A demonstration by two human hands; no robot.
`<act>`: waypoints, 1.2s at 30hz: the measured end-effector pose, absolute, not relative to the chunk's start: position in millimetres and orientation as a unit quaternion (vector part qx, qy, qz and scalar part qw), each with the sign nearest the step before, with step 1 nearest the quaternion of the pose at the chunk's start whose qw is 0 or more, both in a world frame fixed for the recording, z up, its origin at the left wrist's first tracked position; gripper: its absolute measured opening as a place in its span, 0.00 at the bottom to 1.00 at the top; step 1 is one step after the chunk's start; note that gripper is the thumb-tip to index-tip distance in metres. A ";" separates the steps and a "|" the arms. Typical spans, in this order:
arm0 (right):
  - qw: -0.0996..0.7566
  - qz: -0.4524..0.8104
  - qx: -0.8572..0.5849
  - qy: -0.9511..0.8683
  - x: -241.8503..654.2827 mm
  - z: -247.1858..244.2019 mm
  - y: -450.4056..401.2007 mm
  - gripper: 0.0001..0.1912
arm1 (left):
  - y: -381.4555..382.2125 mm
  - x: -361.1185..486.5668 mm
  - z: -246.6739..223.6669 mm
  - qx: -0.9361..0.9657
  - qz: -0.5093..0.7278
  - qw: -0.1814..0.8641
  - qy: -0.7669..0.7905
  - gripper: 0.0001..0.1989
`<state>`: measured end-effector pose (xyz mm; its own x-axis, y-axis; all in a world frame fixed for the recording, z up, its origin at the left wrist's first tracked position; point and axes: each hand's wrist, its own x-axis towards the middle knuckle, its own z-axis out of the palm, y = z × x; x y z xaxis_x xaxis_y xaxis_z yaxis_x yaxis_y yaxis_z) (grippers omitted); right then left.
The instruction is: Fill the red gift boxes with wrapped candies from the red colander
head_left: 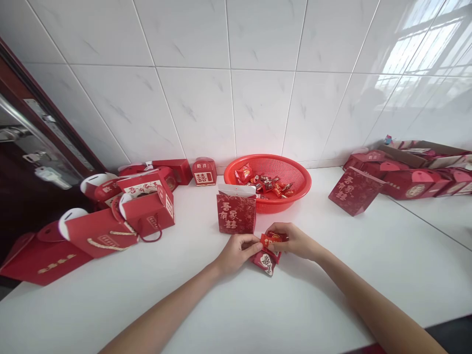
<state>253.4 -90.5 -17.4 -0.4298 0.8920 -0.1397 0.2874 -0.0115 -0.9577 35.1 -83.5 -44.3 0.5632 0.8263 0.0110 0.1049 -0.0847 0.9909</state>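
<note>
Fingertips of the left hand pinch the left edge of a red packet, while the right hand grips it from three o'clock with thumb and fingers. At six o'clock, just under that packet, lies a wrapped piece with a white patch; whether the two are joined, I cannot tell. The step in hand looks like close fingertip work on these small wrapped pieces. From here, the next move calls for a light, matched pinch and some care that the lower piece does not slip away.

At eleven o'clock, just beyond the left hand, an upright patterned box shows its pale top flap raised. Behind it, toward twelve, sits a red basket holding sweets. Farther out, a small box stands at ten, handled boxes gather at nine, and a tilted box leans at two.
</note>
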 end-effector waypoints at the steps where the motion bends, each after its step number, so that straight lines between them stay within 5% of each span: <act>1: 0.278 0.545 -0.455 -0.647 253.3 -17.3 -90.5 0.24 | -83.3 35.0 -44.1 0.667 0.311 0.581 0.348 0.17; 21: 0.310 0.517 -0.508 -0.615 268.3 -17.3 -82.9 0.19 | -82.3 36.0 -43.1 0.659 0.316 0.588 0.346 0.18; 36: 0.239 0.266 -0.519 -0.776 270.3 -26.4 -82.6 0.09 | -81.5 35.5 -43.0 0.655 0.314 0.594 0.345 0.17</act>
